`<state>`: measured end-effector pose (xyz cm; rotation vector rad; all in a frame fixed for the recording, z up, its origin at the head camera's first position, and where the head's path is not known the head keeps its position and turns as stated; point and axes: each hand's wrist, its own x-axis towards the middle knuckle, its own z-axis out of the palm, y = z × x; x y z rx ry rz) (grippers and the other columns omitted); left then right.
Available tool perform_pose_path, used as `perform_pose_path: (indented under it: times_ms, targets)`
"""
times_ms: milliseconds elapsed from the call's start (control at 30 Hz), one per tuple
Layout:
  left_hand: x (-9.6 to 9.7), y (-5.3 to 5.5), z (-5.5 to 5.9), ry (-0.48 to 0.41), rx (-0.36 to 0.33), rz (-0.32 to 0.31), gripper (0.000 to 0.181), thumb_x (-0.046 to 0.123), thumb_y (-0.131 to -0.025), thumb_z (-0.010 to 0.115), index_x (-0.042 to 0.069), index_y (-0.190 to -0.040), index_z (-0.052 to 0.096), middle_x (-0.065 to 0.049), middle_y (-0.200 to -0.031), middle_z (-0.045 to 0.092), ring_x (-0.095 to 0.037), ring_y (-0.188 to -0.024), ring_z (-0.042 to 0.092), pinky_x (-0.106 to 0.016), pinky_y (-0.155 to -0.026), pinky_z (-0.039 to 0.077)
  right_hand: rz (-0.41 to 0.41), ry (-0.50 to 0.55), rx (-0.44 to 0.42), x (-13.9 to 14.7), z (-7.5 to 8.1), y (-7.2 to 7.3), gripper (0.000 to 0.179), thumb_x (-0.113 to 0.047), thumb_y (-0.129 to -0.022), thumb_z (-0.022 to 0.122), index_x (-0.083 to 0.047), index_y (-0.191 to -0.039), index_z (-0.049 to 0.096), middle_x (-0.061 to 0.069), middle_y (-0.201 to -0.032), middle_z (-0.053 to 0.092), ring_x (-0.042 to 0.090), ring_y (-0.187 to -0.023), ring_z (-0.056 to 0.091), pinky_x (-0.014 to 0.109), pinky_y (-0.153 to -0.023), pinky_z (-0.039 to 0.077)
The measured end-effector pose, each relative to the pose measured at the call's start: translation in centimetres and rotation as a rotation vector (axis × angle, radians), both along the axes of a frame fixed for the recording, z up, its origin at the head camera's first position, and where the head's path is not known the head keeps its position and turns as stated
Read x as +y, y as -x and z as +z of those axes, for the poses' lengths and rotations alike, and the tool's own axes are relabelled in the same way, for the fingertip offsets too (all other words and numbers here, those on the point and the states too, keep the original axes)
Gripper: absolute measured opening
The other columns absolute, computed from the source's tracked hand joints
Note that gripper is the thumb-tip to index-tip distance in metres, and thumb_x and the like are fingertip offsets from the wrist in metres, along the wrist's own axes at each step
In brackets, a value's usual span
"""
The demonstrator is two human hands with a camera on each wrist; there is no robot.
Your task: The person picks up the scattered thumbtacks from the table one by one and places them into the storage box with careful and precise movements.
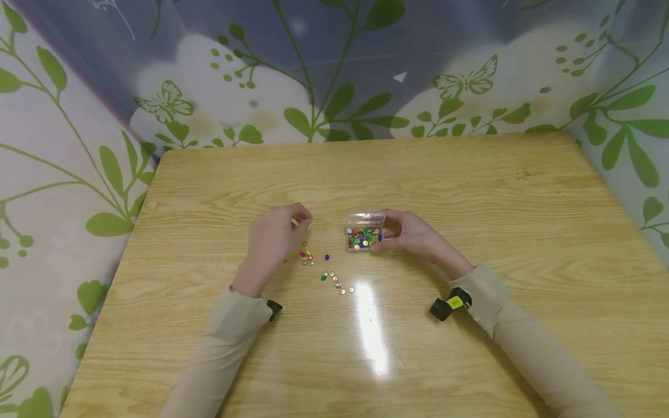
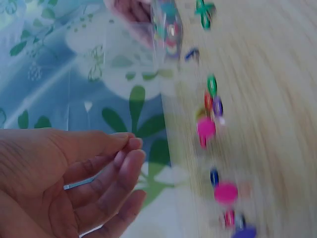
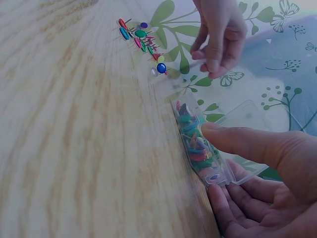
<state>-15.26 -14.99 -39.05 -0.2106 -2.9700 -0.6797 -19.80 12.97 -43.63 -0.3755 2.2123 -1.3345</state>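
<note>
A small clear plastic box with its lid raised holds many coloured thumbtacks. My right hand grips it from the right side, the thumb at the near edge and the fingers behind. My left hand is raised above the table to the left of the box, thumb and fingertip pinched together. A small pale thing, seemingly a thumbtack, shows blurred at those fingertips in the right wrist view; the fingers mostly hide it. Loose thumbtacks lie scattered on the table between and below the hands.
The wooden table carries a bright light reflection in front of the box. A wall covering with green leaves and butterflies borders the table at the back and sides. A blue thumbtack lies apart from the others.
</note>
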Motion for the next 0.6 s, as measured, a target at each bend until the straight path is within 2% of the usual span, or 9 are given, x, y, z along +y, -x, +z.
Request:
perform_pose_path:
  times_ms: [167,433,500,600]
  targets:
    - [-1.9,-0.3,-0.1,0.032,-0.057,-0.005,0.007,0.019,-0.095,0.072,0.014,-0.095,0.075,-0.002,-0.094,0.077,-0.013,-0.062,0.060,-0.026,-0.051,0.042,-0.003,0.004,0.000,0.0,-0.1,0.1,0.067,-0.012,-0.082,0.085,-0.006,-0.141,0.054,0.019,-0.136,0.059,0.039,-0.124,0.059,0.050,-0.104,0.048]
    - [-3.0,-0.6,-0.5,0.075,-0.228,-0.039,0.009,0.022,-0.089,0.079,0.015,-0.090,0.074,-0.001,-0.087,0.075,-0.012,-0.064,0.063,-0.028,-0.055,0.048,-0.001,-0.003,0.002,0.0,0.0,0.0,0.068,-0.014,-0.082,0.084,-0.006,-0.142,0.053,0.019,-0.137,0.058,0.038,-0.124,0.059,0.050,-0.104,0.048]
    - [-3.2,-0.6,-0.7,0.101,-0.249,-0.047,0.009,0.022,-0.089,0.080,0.015,-0.089,0.073,0.000,-0.085,0.075,-0.013,-0.066,0.063,-0.029,-0.057,0.049,-0.002,-0.001,-0.002,0.0,0.1,0.0,0.068,-0.014,-0.082,0.085,-0.007,-0.142,0.053,0.019,-0.137,0.058,0.038,-0.124,0.059,0.050,-0.105,0.048]
    - [-3.3,-0.6,-1.1,0.136,-0.239,-0.041,0.008,0.021,-0.088,0.080,0.015,-0.086,0.074,0.001,-0.082,0.073,-0.015,-0.066,0.061,-0.030,-0.058,0.049,0.001,0.008,-0.010,0.0,0.1,0.0,0.068,-0.014,-0.082,0.085,-0.007,-0.142,0.053,0.019,-0.138,0.058,0.038,-0.124,0.059,0.050,-0.105,0.048]
